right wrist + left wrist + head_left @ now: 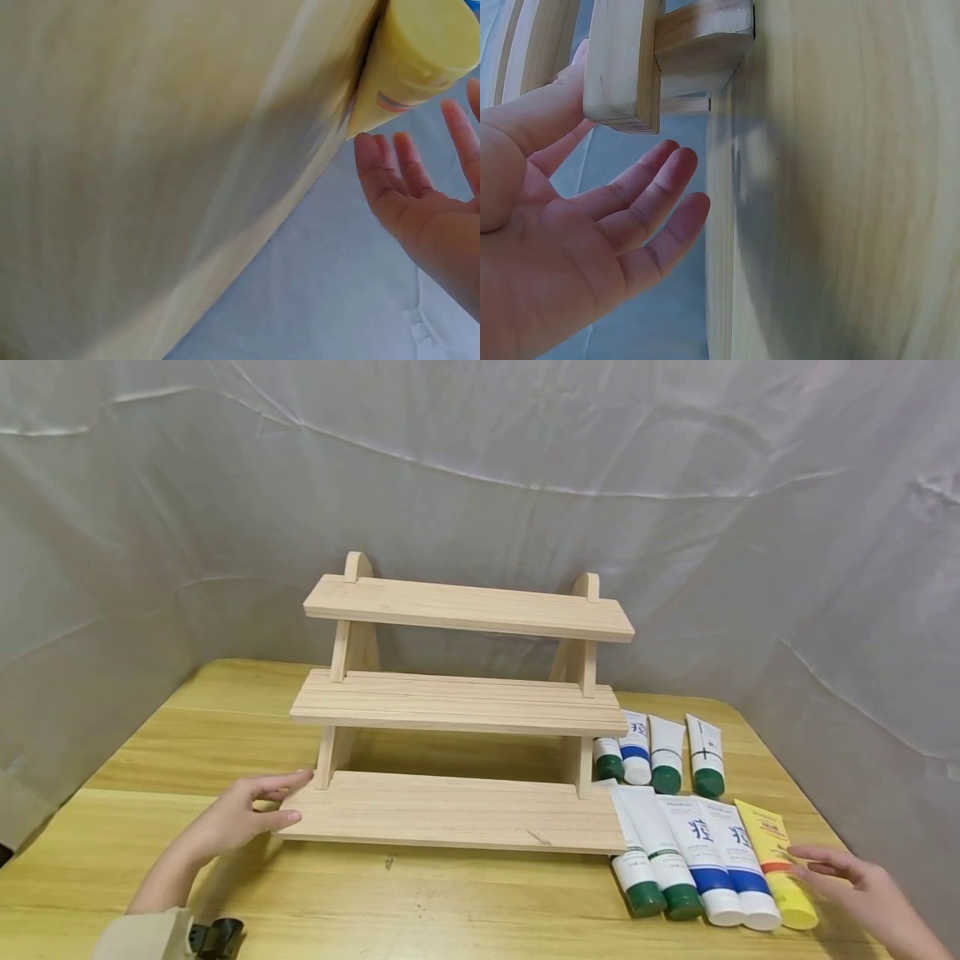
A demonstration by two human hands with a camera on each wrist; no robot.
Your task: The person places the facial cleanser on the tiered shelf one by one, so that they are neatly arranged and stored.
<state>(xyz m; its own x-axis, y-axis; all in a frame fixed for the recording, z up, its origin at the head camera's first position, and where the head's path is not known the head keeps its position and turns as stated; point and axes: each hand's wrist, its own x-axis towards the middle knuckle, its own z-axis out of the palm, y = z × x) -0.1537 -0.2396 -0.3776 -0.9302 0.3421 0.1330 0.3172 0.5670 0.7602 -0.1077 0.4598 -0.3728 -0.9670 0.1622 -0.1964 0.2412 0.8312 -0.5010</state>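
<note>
A three-tier wooden display rack (480,703) stands on the wooden table. My left hand (243,814) is at the left end of its bottom shelf (457,810), thumb and index finger reaching over the board. In the left wrist view the other fingers (656,217) hang loosely below the board's end, apart from it. My right hand (851,881) is beside a yellow squeeze tube (772,852), fingertips at its right side; contact is hard to tell. The right wrist view has the tube's yellow cap (439,37) above the spread fingers (375,172).
White tubes with blue caps (727,902) and green caps (684,900) lie left of the yellow one. Behind them lies another row of tubes (705,752), partly hidden by the rack. Grey cloth (480,485) hangs around the table (420,910).
</note>
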